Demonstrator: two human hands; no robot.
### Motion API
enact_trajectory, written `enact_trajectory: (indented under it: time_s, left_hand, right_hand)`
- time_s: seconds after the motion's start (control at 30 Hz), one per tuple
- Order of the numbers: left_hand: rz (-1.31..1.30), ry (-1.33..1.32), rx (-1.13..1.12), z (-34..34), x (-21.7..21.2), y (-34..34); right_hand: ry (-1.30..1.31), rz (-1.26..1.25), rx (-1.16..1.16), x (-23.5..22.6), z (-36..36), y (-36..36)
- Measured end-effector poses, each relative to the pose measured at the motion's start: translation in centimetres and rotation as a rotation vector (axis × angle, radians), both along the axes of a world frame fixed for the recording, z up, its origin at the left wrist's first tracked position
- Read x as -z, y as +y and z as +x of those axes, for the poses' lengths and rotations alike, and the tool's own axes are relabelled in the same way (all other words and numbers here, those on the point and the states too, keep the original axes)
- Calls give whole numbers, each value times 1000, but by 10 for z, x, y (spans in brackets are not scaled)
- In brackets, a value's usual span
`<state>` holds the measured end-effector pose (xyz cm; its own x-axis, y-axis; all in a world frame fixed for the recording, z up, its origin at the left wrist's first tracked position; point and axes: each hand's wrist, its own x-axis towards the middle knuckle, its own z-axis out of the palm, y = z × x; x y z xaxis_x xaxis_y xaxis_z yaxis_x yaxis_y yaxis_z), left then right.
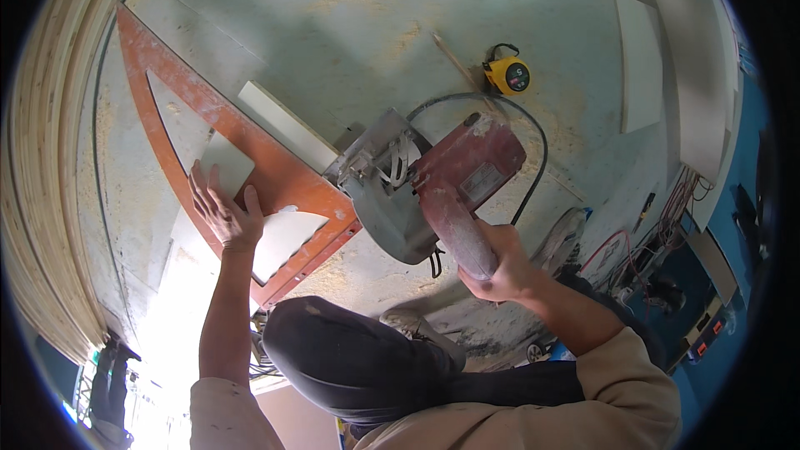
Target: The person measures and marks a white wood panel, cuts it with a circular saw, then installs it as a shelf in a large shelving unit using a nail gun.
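Note:
My right hand (pixel 497 268) is wrapped round the handle of a dusty red circular saw (pixel 471 162). The saw's grey guard and base plate meet the corner of an orange triangular set square (pixel 237 146). My left hand (pixel 225 207) lies on the set square with its fingers spread, holding nothing. Its fingers reach over a pale board piece that shows through the square's cut-out. A narrow white board strip (pixel 287 127) lies along the square's far edge, its end at the saw base. The blade itself is hidden.
A yellow tape measure (pixel 507 75) lies beyond the saw, near a thin wooden stick (pixel 454 58). The saw's black cable (pixel 543 146) loops to the right. Long boards are stacked (pixel 42 158) at the left. A white panel (pixel 638 62) lies at the right. Sawdust covers the surface.

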<state>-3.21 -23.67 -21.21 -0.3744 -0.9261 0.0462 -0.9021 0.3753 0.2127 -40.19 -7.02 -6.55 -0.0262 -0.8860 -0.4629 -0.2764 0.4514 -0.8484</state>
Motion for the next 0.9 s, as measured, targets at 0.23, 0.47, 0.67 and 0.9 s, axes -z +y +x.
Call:
enact_trajectory:
  time_s: [0.23, 0.47, 0.67, 0.9]
  left_hand:
    - [16, -24, 48, 0, -2, -2]
    - [37, -32, 62, -2, -7, -3]
    - [68, -24, 49, -3, -8, -3]
    - [83, -9, 39, -3, -9, -5]
  right_hand:
    - [-4, 19, -9, 3, 5, -29]
    - [-14, -14, 5, 5, 12, -55]
    - [-32, -15, 33, 8, 20, -79]
    - [14, -57, -19, 6, 28, -117]
